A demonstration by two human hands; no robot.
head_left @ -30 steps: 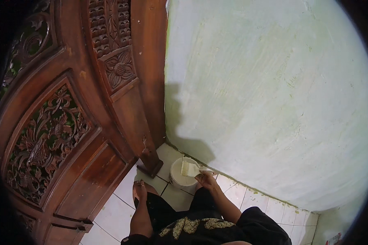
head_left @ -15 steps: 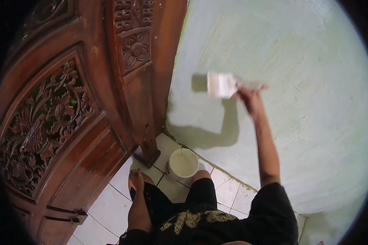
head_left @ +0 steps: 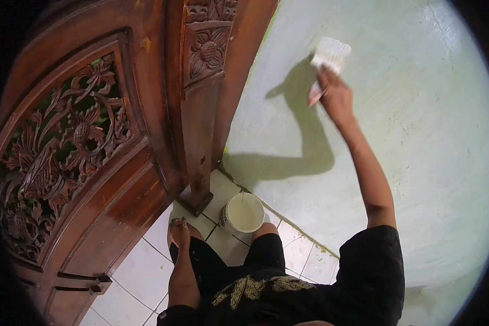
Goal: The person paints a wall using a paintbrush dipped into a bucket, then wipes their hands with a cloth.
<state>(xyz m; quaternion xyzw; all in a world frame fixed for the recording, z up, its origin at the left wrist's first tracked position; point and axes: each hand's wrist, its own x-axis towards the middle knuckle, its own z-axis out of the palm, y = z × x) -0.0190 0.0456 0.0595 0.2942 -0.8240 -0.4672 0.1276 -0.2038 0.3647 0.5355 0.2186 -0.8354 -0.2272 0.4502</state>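
Observation:
Up on the pale green wall point(head_left: 407, 163), my right hand point(head_left: 337, 98) grips a wide paintbrush point(head_left: 331, 50). Its bristles are coated in whitish paint and point upward, and the light handle sticks out below my fingers to the left. I cannot tell whether the bristles touch the wall. My left hand point(head_left: 179, 233) rests at my left knee with nothing seen in it, its fingers loosely extended and their tips smudged dark. Between my knees stands a round white bucket point(head_left: 244, 213) of pale paint, with a thin wire handle.
A carved brown wooden panel point(head_left: 106, 217) with openwork leaves rises on the left. Its thick post point(head_left: 201, 125) stands close to the wall's left edge. White floor tiles point(head_left: 138, 271) lie under me, with green paint specks along the foot of the wall.
My right hand has raised the paintbrush up the wall, and its bristles have turned from pointing left to pointing up. The view has shifted slightly. My left hand stays at the knee.

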